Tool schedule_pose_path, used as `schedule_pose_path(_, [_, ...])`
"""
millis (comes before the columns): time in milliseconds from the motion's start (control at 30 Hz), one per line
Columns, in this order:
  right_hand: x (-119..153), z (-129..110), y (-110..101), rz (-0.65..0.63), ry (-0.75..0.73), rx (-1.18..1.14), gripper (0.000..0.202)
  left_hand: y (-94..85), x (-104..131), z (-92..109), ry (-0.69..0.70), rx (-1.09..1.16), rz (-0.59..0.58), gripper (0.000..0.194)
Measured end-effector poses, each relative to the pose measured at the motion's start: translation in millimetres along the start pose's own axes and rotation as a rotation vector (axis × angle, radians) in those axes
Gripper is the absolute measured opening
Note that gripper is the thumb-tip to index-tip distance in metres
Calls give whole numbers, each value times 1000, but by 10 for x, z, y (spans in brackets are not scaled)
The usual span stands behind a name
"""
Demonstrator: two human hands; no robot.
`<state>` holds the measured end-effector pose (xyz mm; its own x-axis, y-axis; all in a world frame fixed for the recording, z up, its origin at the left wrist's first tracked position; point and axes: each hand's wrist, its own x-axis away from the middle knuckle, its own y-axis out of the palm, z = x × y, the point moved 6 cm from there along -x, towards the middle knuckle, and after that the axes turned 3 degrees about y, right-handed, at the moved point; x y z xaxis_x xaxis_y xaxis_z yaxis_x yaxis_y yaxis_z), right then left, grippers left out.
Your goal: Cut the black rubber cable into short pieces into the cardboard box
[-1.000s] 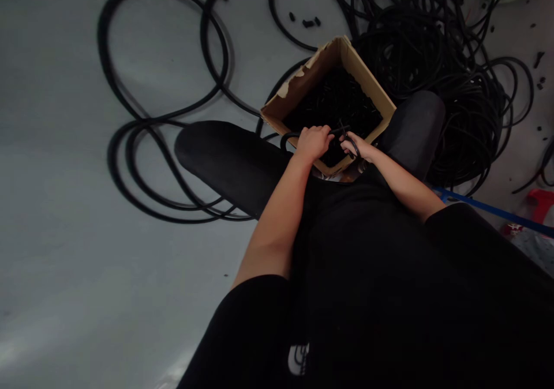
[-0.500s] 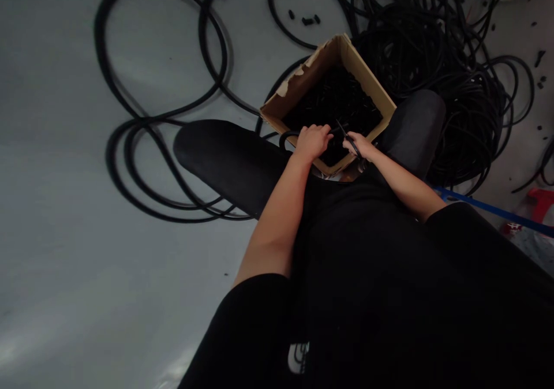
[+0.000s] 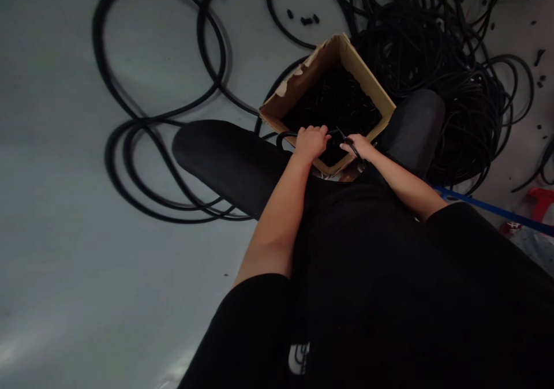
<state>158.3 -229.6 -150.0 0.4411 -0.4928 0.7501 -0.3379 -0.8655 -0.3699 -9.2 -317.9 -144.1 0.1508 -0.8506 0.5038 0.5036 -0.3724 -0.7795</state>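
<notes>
Over the near edge of an open cardboard box (image 3: 367,76), my left hand (image 3: 311,142) is closed round a black hose (image 3: 285,137). The hose bends out to the left of the hand, and a short end shows to its right. My right hand (image 3: 358,146) grips black-handled scissors (image 3: 355,151), their blades pointing up and left beside the hose end. Whether the blades touch the hose is too small to tell. Dark short pieces (image 3: 341,97) fill the bottom of the box, which stands between my knees.
Long hose loops (image 3: 160,115) lie on the grey floor (image 3: 108,273) at the left. A large tangled hose pile (image 3: 467,106) is at the right, with small cut pieces (image 3: 306,21) beyond the box. A blue strip (image 3: 497,209) and a red object (image 3: 540,203) are at the right.
The scissors and my right hand have shifted slightly left and down, and the blades look closer together. My left hand still holds the hose, slightly further left.
</notes>
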Motion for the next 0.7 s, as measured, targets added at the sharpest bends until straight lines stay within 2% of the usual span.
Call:
schedule_pose_path(100, [-17,34,26,6,41,9,33,-15,3,0,-8,0,5,51])
schedule_pose_path(267, [-95,140,173,-86,124,-204,31,-63,-14,-32,-49,30,42,55])
schedule_pose_path(433, [-167,157,215,-92,62,-284,32,-71,-52,-74,-88,94,108,55])
schedule_pose_path(533, [-185,182,255,-134,65,-291,40,-38,-83,-81,-74,132,143,54])
schedule_pose_path(700, [-200,207,263,-136,49,-277,47,111,-156,-86,-28,175,126,43])
